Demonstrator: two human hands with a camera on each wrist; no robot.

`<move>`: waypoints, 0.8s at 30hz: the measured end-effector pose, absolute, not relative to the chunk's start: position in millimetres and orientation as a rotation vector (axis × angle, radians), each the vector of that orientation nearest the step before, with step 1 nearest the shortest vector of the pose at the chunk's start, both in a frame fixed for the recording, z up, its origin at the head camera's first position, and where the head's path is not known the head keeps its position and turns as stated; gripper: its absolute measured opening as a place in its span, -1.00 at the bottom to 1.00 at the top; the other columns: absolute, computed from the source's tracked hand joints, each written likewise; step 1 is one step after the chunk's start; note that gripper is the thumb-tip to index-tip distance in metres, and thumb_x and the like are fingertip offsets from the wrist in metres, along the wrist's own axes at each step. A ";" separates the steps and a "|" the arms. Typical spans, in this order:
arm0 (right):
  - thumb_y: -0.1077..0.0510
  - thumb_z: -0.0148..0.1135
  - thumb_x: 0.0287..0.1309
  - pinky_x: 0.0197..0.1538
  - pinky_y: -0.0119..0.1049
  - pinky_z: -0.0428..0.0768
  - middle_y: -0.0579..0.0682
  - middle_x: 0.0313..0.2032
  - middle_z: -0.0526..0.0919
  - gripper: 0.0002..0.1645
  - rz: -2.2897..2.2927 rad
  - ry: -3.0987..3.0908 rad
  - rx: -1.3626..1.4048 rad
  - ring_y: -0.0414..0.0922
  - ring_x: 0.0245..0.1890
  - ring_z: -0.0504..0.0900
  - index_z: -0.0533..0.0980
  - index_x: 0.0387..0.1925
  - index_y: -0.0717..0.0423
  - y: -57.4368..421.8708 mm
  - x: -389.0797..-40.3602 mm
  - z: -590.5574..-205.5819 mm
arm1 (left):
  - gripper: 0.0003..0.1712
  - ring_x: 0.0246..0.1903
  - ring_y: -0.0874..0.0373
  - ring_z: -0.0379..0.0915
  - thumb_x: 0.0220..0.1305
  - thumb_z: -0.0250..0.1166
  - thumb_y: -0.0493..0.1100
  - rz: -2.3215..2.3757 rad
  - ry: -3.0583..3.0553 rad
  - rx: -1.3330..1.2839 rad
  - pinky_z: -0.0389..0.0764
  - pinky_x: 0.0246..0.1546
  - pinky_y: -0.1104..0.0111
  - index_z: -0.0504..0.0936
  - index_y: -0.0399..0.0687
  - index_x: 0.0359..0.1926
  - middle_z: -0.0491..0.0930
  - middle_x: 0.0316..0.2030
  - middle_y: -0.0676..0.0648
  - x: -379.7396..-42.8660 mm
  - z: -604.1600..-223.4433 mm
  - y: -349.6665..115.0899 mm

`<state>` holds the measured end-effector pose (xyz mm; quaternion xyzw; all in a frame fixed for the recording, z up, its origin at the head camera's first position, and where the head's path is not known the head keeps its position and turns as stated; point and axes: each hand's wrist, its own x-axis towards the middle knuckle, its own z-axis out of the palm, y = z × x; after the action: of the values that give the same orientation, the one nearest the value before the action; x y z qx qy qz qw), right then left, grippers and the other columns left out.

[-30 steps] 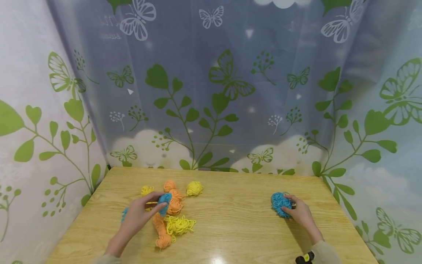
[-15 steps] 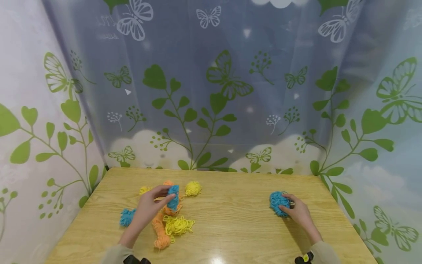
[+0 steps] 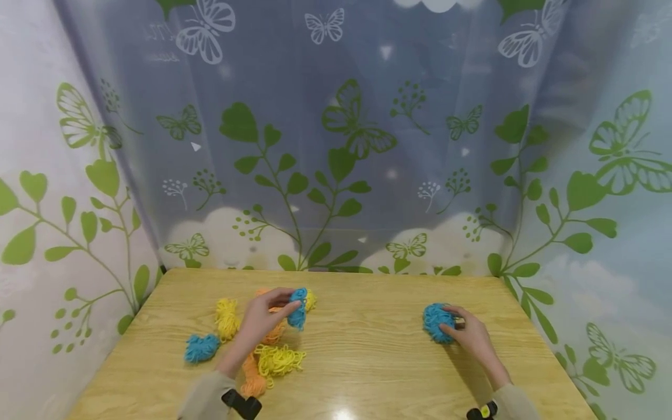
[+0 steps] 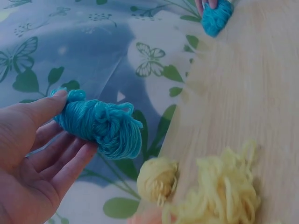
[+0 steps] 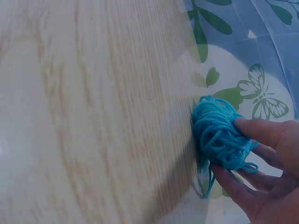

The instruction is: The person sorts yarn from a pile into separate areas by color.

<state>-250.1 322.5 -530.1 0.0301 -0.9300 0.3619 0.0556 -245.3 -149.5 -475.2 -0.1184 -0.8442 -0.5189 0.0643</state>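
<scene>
The blue yarn bundle [image 3: 297, 309] in the left hand [image 3: 259, 318] hangs above the table [image 3: 362, 350], pinched between the thumb and the fingers beneath it; the step in hand seems to be holding this bundle clear of the pile while the right hand [image 3: 469, 333] manages a second one. I judge that the next move calls for a light, steady pinch, since the strands are loose and could slip or snag, and for keeping the bundle's underside free of the yarn below. It looks like a short, plump roll of soft turquoise strands, with a knot-like tuck and slack loops at its far end. The right hand's fingers and thumb grip the other blue bundle [image 5: 222, 133], rounder and more tangled, with stray loops by the fingers and a tail dangling beneath; whether it touches the table I cannot tell. Around the left forearm lie a third blue bundle [image 3: 201, 348], a yellow bundle [image 3: 227, 319], a loose yellow heap [image 3: 279, 360] and orange yarn [image 3: 254, 382] partly hidden by the arm. A yellow ball [image 4: 157, 180] sits near the heap. Behind the table hangs a butterfly-printed backdrop [image 3: 294, 76].
</scene>
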 end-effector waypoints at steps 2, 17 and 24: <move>0.16 0.36 0.29 -0.11 0.05 0.71 0.44 0.21 0.51 -0.42 1.108 -2.817 0.095 0.33 -0.02 0.65 0.48 0.28 0.27 322.0 -248.9 -529.0 | -0.55 -0.02 0.02 0.66 0.32 0.40 0.01 -1.583 -2.536 -0.388 0.69 -0.04 0.23 0.67 -0.03 0.17 0.73 -0.02 -0.07 -249.6 -473.0 -142.3; 0.15 0.33 0.33 -0.08 0.03 0.69 0.35 0.16 0.59 -0.49 1.117 -2.784 0.057 0.25 -0.01 0.65 0.52 0.25 0.23 321.8 -244.2 -523.1 | -0.50 -0.07 0.03 0.66 0.35 0.39 -0.05 -1.875 -2.437 -0.441 0.74 -0.14 0.27 0.62 -0.16 0.23 0.69 -0.01 -0.16 -282.6 -468.3 -88.7; 0.19 0.34 0.32 -0.06 0.02 0.70 0.35 0.14 0.59 -0.52 1.130 -2.758 0.033 0.26 0.02 0.65 0.54 0.23 0.24 322.2 -244.8 -523.8 | -0.49 -0.03 -0.03 0.65 0.37 0.37 -0.05 -2.001 -2.429 -0.424 0.74 -0.09 0.22 0.59 -0.21 0.24 0.67 0.01 -0.19 -294.7 -465.5 -59.3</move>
<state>-244.8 322.2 -523.8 0.0111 -0.9223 0.3777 0.0805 -294.7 -59.3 -465.5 -0.1336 -0.7649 -0.6299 -0.0170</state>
